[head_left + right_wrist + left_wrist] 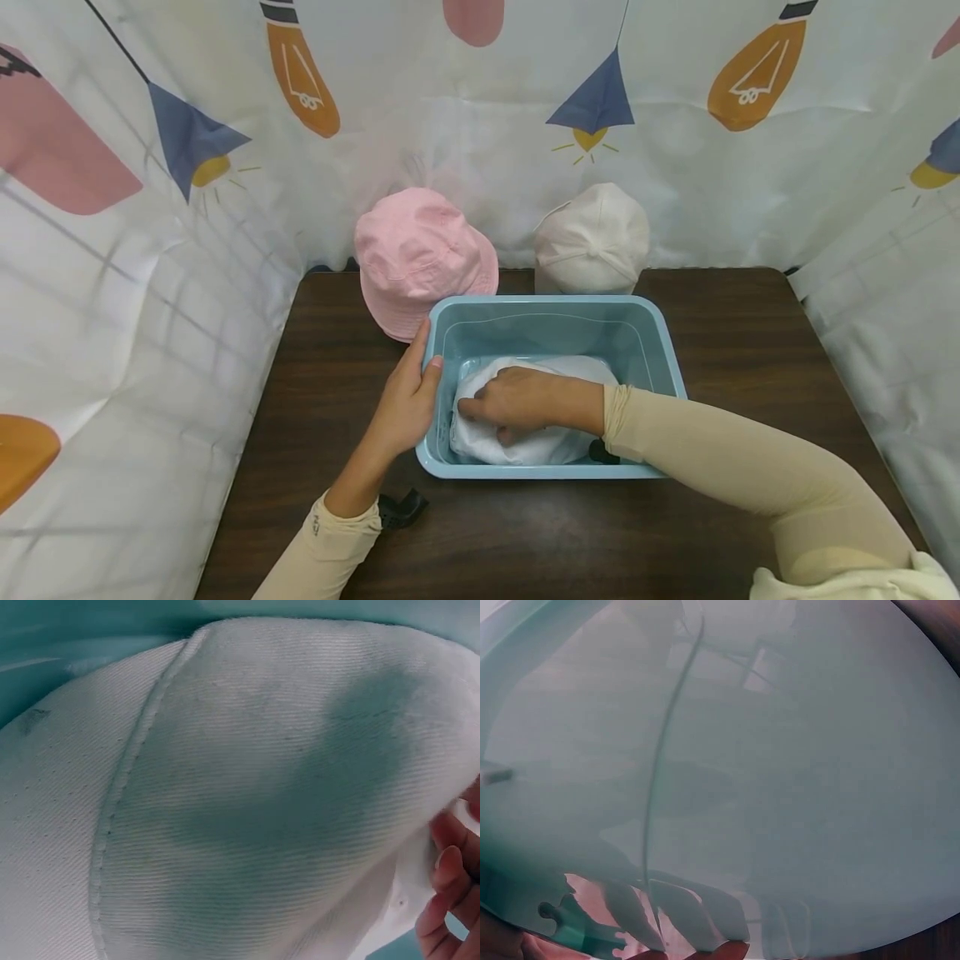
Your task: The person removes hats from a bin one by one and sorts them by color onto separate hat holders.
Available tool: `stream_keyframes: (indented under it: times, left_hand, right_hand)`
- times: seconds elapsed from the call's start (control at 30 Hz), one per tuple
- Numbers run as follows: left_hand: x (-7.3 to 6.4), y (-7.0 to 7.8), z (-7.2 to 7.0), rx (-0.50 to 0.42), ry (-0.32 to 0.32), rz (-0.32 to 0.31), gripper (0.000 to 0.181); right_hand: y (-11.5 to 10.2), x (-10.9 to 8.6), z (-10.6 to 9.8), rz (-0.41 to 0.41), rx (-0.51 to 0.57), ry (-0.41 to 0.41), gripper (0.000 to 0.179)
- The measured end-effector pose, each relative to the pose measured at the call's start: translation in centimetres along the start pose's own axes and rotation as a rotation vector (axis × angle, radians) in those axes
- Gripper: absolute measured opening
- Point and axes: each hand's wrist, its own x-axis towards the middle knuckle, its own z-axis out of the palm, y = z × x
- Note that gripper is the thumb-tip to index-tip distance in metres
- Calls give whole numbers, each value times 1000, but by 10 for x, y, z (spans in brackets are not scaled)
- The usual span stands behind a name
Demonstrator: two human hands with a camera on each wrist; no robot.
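Observation:
A light blue plastic basin (551, 308) stands on the dark wooden table, and a white cap (562, 446) lies inside it. On the basin's left side my left hand (408, 404) grips the rim, thumb at the edge and fingers along the outer wall. The left wrist view is mostly filled by the basin wall (780, 765), with fingertips at its bottom edge. My right hand (517, 400) reaches down into the basin with curled fingers on the cap. In the right wrist view, its fingers (450, 877) pinch the edge of the seamed white fabric.
Behind the basin's left corner sits a pink bucket hat (420, 250). A cream cap (596, 237) is behind the basin, right of the pink hat. White curtains (465, 125) with printed lamps hang around the dark brown table (525, 542).

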Motion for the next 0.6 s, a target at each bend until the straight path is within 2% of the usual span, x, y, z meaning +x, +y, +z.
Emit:
stream_keyframes:
  times: [0.1,0.37,0.6]
  left_hand:
    - [0,0,0,-3,-1,-7,62]
    - [-1,1,-1,1,5,-5,62]
    - [-1,2,0,-8,5,-16,62]
  right_hand:
    - [2,-1,-3,10,39,11,50]
    - [7,-3,-14,0,93,21,21]
    - [7,-12,-28,50,198,45,16]
